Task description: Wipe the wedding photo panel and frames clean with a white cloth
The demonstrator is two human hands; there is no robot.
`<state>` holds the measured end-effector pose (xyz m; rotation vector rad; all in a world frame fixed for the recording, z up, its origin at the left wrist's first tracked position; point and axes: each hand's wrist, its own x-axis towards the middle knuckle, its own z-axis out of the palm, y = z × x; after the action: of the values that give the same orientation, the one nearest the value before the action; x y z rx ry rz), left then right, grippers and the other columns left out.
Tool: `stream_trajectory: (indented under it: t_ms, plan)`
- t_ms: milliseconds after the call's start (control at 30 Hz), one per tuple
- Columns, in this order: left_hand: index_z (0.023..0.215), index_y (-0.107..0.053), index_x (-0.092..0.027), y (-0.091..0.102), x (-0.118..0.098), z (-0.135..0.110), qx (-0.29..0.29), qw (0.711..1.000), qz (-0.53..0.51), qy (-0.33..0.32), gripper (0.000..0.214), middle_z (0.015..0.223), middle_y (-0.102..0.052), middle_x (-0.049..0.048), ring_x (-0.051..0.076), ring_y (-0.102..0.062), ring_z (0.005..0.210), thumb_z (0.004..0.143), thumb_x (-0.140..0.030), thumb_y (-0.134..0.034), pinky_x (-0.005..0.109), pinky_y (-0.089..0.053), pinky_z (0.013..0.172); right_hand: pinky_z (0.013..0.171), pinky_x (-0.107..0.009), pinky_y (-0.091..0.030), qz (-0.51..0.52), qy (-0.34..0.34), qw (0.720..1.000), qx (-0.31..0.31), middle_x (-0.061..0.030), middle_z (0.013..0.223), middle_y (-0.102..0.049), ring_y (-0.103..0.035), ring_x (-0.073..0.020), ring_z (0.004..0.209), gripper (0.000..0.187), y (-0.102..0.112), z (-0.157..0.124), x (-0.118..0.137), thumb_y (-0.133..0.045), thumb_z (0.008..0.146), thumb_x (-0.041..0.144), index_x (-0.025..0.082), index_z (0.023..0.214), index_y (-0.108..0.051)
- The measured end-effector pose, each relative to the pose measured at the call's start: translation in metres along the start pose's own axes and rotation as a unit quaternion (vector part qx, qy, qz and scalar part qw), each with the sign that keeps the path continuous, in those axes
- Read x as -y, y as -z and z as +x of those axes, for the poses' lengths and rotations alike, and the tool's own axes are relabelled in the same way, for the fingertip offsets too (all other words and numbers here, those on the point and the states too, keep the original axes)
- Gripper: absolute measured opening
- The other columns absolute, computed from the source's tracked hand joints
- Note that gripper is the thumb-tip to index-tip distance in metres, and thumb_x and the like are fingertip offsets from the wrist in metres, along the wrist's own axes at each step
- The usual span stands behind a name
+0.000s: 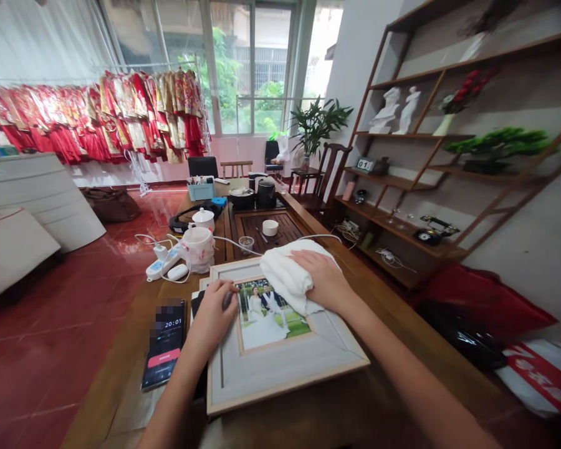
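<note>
- Framed photo [271, 349] flat on desk [355, 411], cloth-covered at its 1 o'clock corner
- Right hand [325, 280] fingers pressed flat on white cloth [285, 274]
- Left hand [212, 315] fingers curled on frame's 9 o'clock edge

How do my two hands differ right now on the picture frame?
The right hand lies flat on a folded white cloth, pressing it onto the frame's photo; the left hand is bare of cloth and rests on the picture frame at its left side. The right hand's fingers are spread open, the left hand's are curled. The right reaches further up the frame than the left. Both rest on the same frame.
</note>
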<state>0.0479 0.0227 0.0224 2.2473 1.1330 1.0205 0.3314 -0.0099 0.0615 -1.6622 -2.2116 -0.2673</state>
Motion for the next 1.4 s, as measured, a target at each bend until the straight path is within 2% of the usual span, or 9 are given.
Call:
stream_trajectory:
  t_ms: [200, 500, 667, 800, 933, 1100, 1233, 1400]
  plan:
    - [0.092, -0.065, -0.021, 0.000, 0.002, -0.002, 0.001, 1.000, -0.011, 0.006, 0.020, 0.108, -0.061, 0.0067, 0.024, -0.057, 0.113, 0.088, -0.013, -0.048, 0.041, -0.041, 0.102, 0.104, -0.048, -0.033, 0.003, 0.001, 1.000, -0.005, -0.0095, 0.139, -0.055, -0.047, -0.0308, 0.128, 0.057, -0.004, -0.019, 0.002, -0.059, 0.073, 0.024, 0.020, 0.130, -0.056]
    - [0.092, -0.067, -0.021, 0.004, 0.005, -0.005, 0.002, 1.000, -0.023, 0.011, 0.021, 0.106, -0.062, 0.0060, 0.022, -0.058, 0.113, 0.088, -0.013, -0.048, 0.039, -0.042, 0.102, 0.103, -0.051, -0.033, 0.000, 0.017, 1.000, 0.024, -0.0061, 0.140, -0.054, -0.044, -0.0311, 0.130, 0.063, 0.023, -0.078, 0.034, -0.057, 0.071, 0.018, 0.026, 0.134, -0.053]
    - [0.092, -0.067, -0.022, 0.005, 0.006, -0.006, -0.006, 1.000, -0.022, 0.008, 0.021, 0.107, -0.062, 0.0055, 0.022, -0.059, 0.112, 0.087, -0.012, -0.049, 0.038, -0.042, 0.102, 0.104, -0.048, -0.032, -0.021, 0.026, 0.999, 0.026, -0.0028, 0.141, -0.054, -0.045, -0.0289, 0.131, 0.058, 0.031, -0.112, 0.048, -0.054, 0.079, 0.021, 0.030, 0.135, -0.050]
    - [0.091, -0.067, -0.021, 0.006, 0.004, -0.008, -0.007, 1.000, -0.012, 0.005, 0.021, 0.107, -0.062, 0.0052, 0.021, -0.059, 0.111, 0.087, -0.011, -0.049, 0.036, -0.043, 0.101, 0.103, -0.045, -0.033, -0.033, 0.027, 0.999, 0.023, -0.0011, 0.141, -0.054, -0.046, -0.0275, 0.130, 0.058, 0.037, -0.126, 0.053, -0.053, 0.080, 0.020, 0.030, 0.137, -0.048]
    - [0.091, -0.068, -0.021, 0.009, -0.001, -0.010, -0.007, 1.000, 0.009, 0.001, 0.020, 0.106, -0.063, 0.0057, 0.022, -0.060, 0.110, 0.086, -0.012, -0.050, 0.037, -0.044, 0.101, 0.099, -0.041, -0.035, -0.041, 0.033, 0.999, -0.011, -0.0029, 0.132, -0.060, -0.052, -0.0262, 0.122, 0.056, 0.047, -0.123, 0.056, -0.055, 0.080, 0.017, 0.027, 0.134, -0.050]
    - [0.092, -0.069, -0.021, 0.016, -0.014, -0.013, -0.005, 0.999, 0.043, -0.007, 0.020, 0.109, -0.064, 0.0070, 0.024, -0.060, 0.108, 0.086, -0.014, -0.052, 0.039, -0.044, 0.099, 0.096, -0.045, -0.036, -0.039, 0.041, 0.998, -0.041, -0.0083, 0.131, -0.061, -0.053, -0.0300, 0.118, 0.060, 0.062, -0.097, 0.073, -0.055, 0.073, 0.014, 0.022, 0.132, -0.052]
    - [0.097, -0.067, -0.021, 0.020, -0.024, -0.014, -0.013, 0.998, 0.067, -0.012, 0.021, 0.107, -0.065, 0.0071, 0.024, -0.061, 0.104, 0.085, -0.012, -0.052, 0.038, -0.047, 0.094, 0.103, -0.048, -0.032, -0.043, 0.068, 0.997, -0.018, -0.0079, 0.139, -0.055, -0.048, -0.0310, 0.125, 0.072, 0.066, -0.069, 0.096, -0.054, 0.067, 0.007, 0.023, 0.137, -0.049]
    - [0.101, -0.064, -0.019, 0.024, -0.028, -0.018, -0.056, 0.994, 0.097, 0.006, 0.024, 0.110, -0.063, 0.0096, 0.027, -0.060, 0.105, 0.083, -0.009, -0.052, 0.041, -0.046, 0.092, 0.105, -0.057, -0.031, -0.073, 0.066, 0.993, 0.061, -0.0130, 0.145, -0.048, -0.044, -0.0343, 0.131, 0.081, 0.045, -0.051, 0.116, -0.056, 0.068, 0.003, 0.024, 0.145, -0.039]
